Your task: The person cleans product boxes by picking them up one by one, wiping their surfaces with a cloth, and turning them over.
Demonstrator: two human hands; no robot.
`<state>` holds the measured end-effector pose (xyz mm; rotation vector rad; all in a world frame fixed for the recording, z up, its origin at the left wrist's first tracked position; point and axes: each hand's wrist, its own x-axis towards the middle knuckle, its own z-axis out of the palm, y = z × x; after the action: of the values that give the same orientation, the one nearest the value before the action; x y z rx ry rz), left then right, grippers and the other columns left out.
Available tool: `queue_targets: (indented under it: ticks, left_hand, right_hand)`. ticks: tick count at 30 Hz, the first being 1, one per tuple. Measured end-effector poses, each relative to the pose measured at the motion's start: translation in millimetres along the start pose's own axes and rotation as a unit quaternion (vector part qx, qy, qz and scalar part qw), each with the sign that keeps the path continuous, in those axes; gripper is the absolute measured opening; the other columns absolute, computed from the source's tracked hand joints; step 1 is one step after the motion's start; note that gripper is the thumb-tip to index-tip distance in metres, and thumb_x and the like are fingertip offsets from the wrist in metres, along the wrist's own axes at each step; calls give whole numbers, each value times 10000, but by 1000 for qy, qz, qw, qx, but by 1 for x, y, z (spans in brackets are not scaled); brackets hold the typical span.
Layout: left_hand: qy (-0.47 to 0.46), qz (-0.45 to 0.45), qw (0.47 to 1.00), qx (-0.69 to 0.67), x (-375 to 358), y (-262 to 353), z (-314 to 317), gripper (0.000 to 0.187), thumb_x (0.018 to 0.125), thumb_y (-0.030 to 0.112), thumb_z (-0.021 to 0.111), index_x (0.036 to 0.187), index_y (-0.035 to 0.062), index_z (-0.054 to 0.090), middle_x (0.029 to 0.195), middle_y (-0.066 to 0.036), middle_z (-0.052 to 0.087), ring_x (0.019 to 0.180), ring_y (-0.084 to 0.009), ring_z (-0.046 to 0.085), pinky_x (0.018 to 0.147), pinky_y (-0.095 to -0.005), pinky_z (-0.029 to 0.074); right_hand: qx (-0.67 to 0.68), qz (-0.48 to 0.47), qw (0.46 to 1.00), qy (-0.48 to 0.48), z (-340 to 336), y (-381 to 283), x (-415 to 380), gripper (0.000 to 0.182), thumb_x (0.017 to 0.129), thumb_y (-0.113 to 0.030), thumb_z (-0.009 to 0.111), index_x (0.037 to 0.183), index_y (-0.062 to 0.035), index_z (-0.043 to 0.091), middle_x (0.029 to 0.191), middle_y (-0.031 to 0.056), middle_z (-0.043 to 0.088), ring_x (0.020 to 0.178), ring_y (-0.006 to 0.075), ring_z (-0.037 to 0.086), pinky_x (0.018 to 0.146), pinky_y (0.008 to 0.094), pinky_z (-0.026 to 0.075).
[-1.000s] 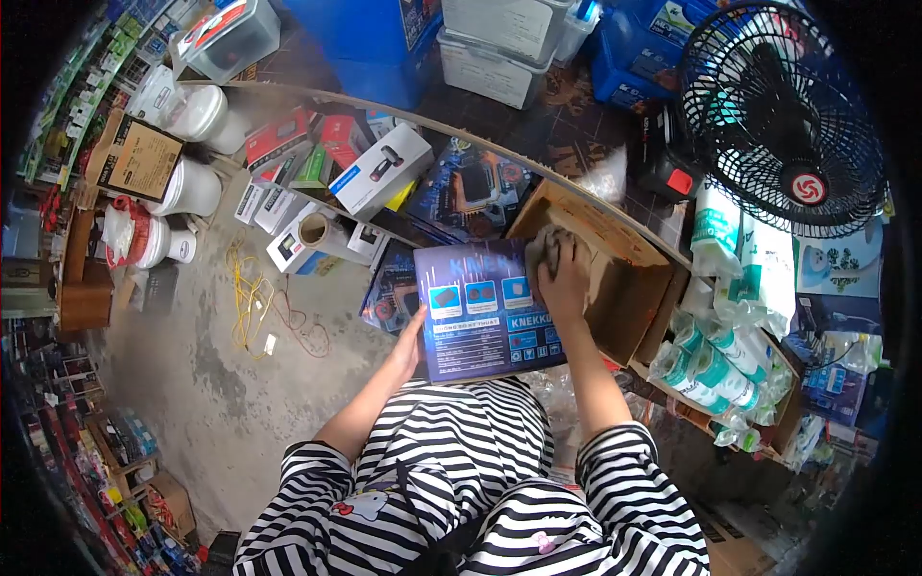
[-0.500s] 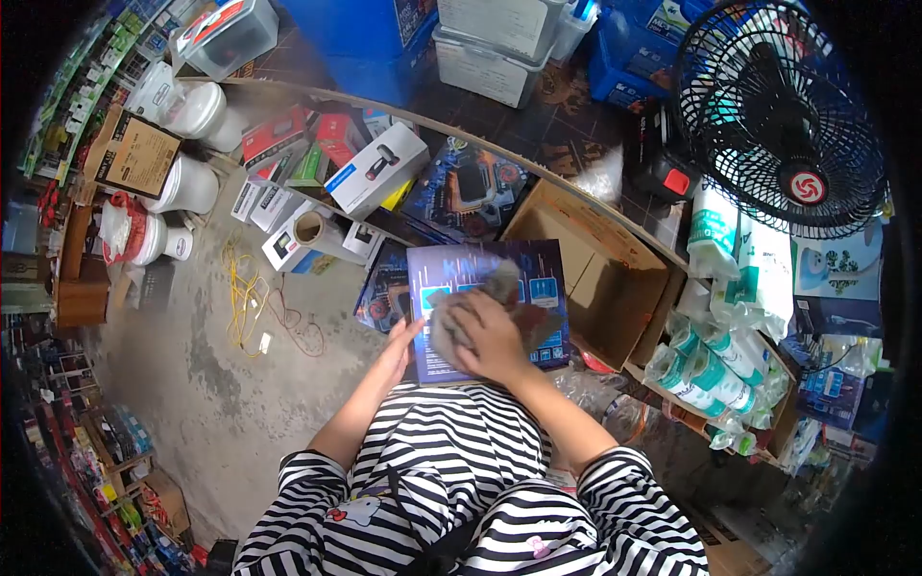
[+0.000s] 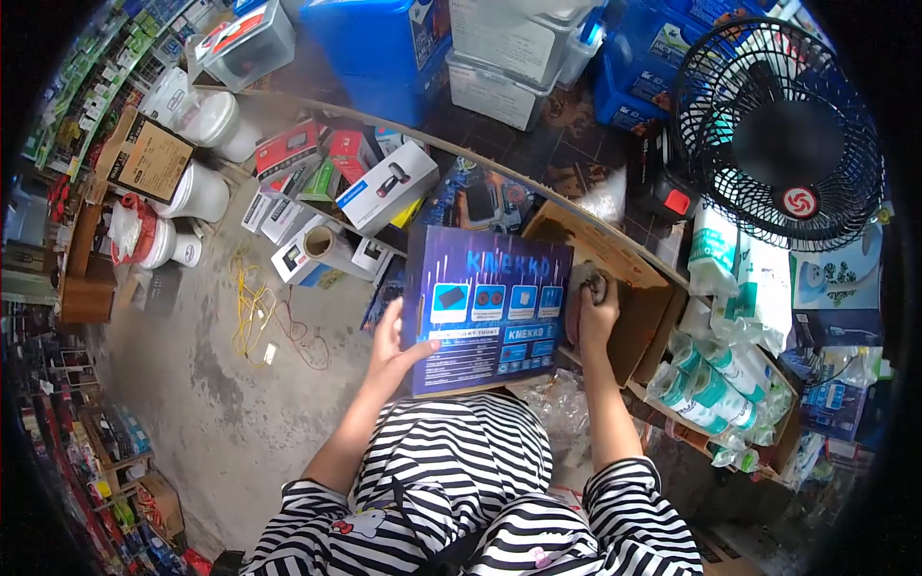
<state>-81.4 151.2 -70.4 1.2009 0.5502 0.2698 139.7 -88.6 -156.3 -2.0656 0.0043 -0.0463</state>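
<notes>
A purple-blue product box (image 3: 491,326) marked KNEKKO is held up in front of my body, its printed face with several blue picture panels turned toward me. My left hand (image 3: 396,348) grips its left edge, the thumb on the front face and the fingers partly hidden behind. At the box's right side, my right hand (image 3: 599,315) is closed on a crumpled greyish cloth (image 3: 575,288). Part of the cloth is hidden by the box edge. Behind that hand stands an open cardboard box (image 3: 653,326).
Several small product boxes, including a white flashlight box (image 3: 386,188), lie beyond with a cardboard tube (image 3: 317,242). A black fan (image 3: 783,144) stands at right above plastic-wrapped rolls (image 3: 715,384). Yellow cord (image 3: 252,312) lies on the floor at left. White buckets (image 3: 197,192) stand farther back.
My right hand moved with the cloth from the middle of the purple box's face to its right side. The face is uncovered now, and the box is tilted slightly differently.
</notes>
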Motion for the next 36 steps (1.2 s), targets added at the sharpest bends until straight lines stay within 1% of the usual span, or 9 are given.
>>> queue_targets:
  ticks: [3, 9, 12, 17, 20, 23, 26, 33, 36]
  left_hand:
    - [2, 98, 991, 87, -5, 63, 6, 694, 717, 85, 731, 1311, -34, 392, 1115, -123, 606, 1007, -198, 596, 899, -310, 449]
    - [40, 212, 833, 509, -11, 133, 36, 734, 608, 245, 740, 1284, 88, 502, 979, -189, 659, 851, -286, 681, 754, -361, 526]
    - [-18, 267, 763, 588, -4, 120, 48, 752, 627, 229, 707, 1331, 144, 457, 873, -85, 638, 716, -257, 650, 658, -375, 530]
    - [-108, 243, 753, 602, 1, 111, 60, 816, 593, 232, 719, 1348, 118, 430, 894, -95, 628, 756, -281, 638, 701, -382, 517]
    - [-116, 238, 858, 439, 4, 96, 44, 624, 570, 331, 762, 1101, 55, 585, 922, -125, 624, 800, -307, 616, 734, -400, 499]
    - [-119, 224, 794, 553, 5, 112, 56, 487, 613, 317, 737, 981, 33, 592, 962, -128, 623, 837, -301, 615, 743, -395, 500]
    - [-66, 255, 793, 550, -1, 118, 57, 607, 631, 248, 720, 1165, 34, 527, 1069, -118, 598, 937, -288, 597, 803, -380, 500]
    - [1, 263, 908, 326, 1, 76, 51, 837, 617, 116, 808, 1309, 79, 337, 1127, -121, 611, 1023, -296, 615, 853, -375, 493]
    - [25, 250, 898, 363, 1, 56, 49, 786, 618, 163, 801, 1277, 76, 380, 1080, -133, 631, 972, -313, 632, 818, -382, 507]
  right_hand:
    - [106, 10, 994, -14, -15, -25, -14, 381, 805, -40, 597, 1178, 12, 541, 1015, 110, 624, 929, 181, 570, 847, 314, 444]
    - [189, -54, 981, 1, -42, -99, -31, 325, 826, 30, 528, 1149, 13, 499, 1066, 70, 532, 987, 153, 499, 909, 270, 376]
    - [169, -102, 979, 49, -49, -153, -42, 387, 789, 39, 480, 1174, 6, 463, 1126, 75, 486, 1052, 170, 475, 970, 284, 327]
    - [69, -404, 911, -39, -46, -206, -70, 450, 663, -138, 643, 1076, -2, 524, 1113, 163, 560, 1038, 282, 553, 923, 391, 427]
    - [10, -500, 837, -222, -21, -224, -84, 389, 586, -128, 679, 945, -18, 576, 1096, 235, 588, 1054, 382, 579, 906, 460, 468]
    - [48, -468, 863, -185, -9, -210, -72, 432, 525, -104, 659, 937, -9, 568, 1066, 228, 598, 993, 392, 603, 883, 448, 486]
    - [32, -425, 892, -150, -12, -212, -52, 400, 555, -97, 640, 942, -18, 579, 1019, 209, 602, 951, 381, 600, 846, 440, 481]
    - [-1, -285, 958, -16, -16, -212, -37, 366, 635, -51, 593, 995, 7, 565, 995, 181, 593, 952, 357, 583, 861, 388, 453]
    - [-62, -375, 925, 3, -8, -223, -56, 355, 680, -115, 669, 1009, -13, 583, 1017, 175, 594, 941, 361, 583, 856, 406, 461]
